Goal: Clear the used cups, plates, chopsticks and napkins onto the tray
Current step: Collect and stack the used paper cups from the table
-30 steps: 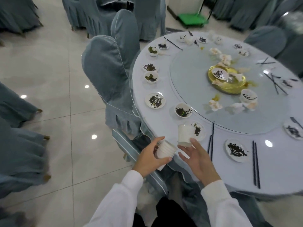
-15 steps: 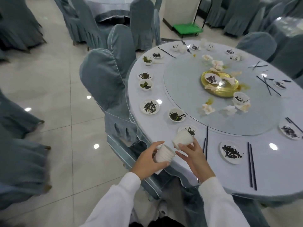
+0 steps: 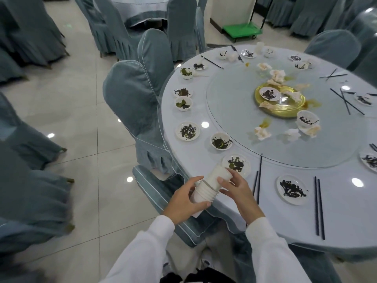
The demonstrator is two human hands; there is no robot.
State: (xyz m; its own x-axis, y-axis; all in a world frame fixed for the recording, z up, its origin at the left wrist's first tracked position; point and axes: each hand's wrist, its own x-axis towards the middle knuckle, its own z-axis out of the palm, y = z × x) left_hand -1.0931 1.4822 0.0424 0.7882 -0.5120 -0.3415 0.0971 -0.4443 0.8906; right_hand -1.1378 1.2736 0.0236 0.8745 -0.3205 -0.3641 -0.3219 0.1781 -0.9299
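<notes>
White cups stacked at the near table edge.
The cup stack point(image 3: 206, 192) is gripped by the left hand point(image 3: 183, 203); its top cup point(image 3: 219, 178) is held by the right hand point(image 3: 237, 190).

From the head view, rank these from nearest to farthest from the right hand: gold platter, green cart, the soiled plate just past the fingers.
1. Soiled plate, table edge, just beyond the right hand.
2. Gold platter, on the glass turntable.
3. Green cart, on the floor past the table.

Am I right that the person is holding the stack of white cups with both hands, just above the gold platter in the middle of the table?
Not quite. Both hands do hold the stack of white cups, left hand and right hand, but at the near table edge, beside a soiled plate. The gold platter sits far off, as the head view shows.
</notes>
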